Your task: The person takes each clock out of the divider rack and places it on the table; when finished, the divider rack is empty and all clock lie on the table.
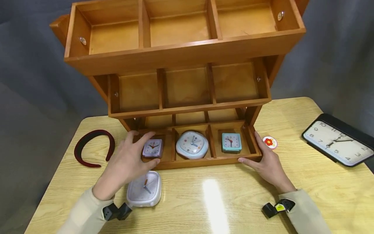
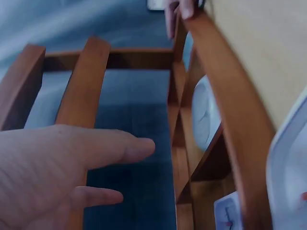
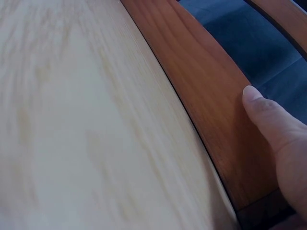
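Note:
A wooden tiered rack (image 1: 187, 48) stands on the table, its bottom tier split into three compartments. Over the left end of that tier hovers my left hand (image 1: 128, 161), thumb and fingers spread around a small purple clock (image 1: 152, 147) without visibly gripping it. My right hand (image 1: 270, 165) holds the tier's front right corner, thumb (image 3: 261, 103) against the front board (image 3: 206, 91) and fingers along the outer side. A rounded light-blue clock (image 1: 192, 144) sits in the middle compartment, a small teal square clock (image 1: 231, 142) in the right one.
Below my left hand, a white rounded-square clock (image 1: 146, 190) lies on the table (image 1: 187, 201). A dark red headband (image 1: 77, 151) lies at left. Right of the rack are a round red-flower badge (image 1: 270, 142) and a large black-framed clock (image 1: 336, 139). The upper tiers overhang the bottom one.

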{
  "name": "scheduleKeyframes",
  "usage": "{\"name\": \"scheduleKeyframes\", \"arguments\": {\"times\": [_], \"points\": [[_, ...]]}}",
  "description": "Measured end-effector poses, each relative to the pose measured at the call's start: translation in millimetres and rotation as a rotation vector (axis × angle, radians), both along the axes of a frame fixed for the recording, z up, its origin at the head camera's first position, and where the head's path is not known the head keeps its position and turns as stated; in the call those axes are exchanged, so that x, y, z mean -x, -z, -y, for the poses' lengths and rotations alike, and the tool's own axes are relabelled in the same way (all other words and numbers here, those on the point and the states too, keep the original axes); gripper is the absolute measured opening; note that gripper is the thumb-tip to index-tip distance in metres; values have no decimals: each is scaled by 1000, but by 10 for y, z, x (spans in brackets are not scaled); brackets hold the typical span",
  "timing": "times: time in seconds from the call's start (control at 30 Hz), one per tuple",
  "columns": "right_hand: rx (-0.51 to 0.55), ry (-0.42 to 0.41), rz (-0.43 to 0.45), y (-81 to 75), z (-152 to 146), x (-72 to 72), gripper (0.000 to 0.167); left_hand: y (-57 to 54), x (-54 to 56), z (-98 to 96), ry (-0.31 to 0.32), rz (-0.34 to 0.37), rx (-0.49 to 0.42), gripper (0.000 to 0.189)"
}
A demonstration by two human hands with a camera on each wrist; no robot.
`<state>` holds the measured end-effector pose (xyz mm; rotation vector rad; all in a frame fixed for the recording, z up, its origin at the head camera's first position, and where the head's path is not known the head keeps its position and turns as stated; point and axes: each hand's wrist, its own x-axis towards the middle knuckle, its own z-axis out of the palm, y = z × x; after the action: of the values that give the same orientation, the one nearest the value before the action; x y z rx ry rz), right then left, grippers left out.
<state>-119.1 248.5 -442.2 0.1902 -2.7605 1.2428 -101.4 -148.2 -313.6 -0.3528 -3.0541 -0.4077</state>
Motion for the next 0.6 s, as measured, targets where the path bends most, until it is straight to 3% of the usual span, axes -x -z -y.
{"name": "scheduleKeyframes", "arguments": {"times": [0.2,0.4,0.6], "points": [[-6,-2,14,4,4,-14,108,78,254,24,22,-1,-6,72],[-13,-2,-11,8,7,15,108,204,420,-20,77,85,-11,72],[5,-5,9,-4,-7,25,108,269,624,-34,189,198,54,70]]}}
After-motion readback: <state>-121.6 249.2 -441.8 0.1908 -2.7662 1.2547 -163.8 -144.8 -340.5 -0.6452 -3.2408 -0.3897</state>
